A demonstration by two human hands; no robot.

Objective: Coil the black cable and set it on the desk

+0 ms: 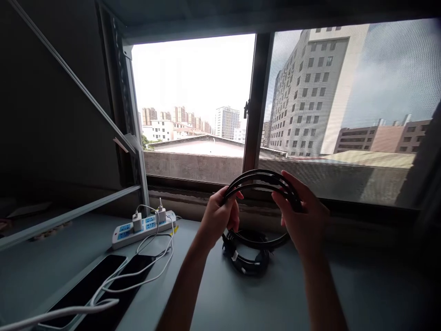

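Note:
A coiled black cable [259, 175] is held up in a loop of several turns above the table. Its left side is pinched by my left hand [220, 212], fingers closed around the strands. On the opposite side my right hand [303, 212] grips the same loop, thumb toward me and fingers behind it. The lower arc of the loop hangs between my hands. Below it, on the table, lies another bundle of black cable [246, 265] with small pale tags or ties. Whether the two join is hidden.
A white power strip [144, 228] with plugged-in chargers stands to the left. White charging cables [127, 276] run over two dark phone-like slabs [91, 282] there. A metal frame post [136, 124] rises at the left; the window [193, 110] lies behind the grey table [220, 303].

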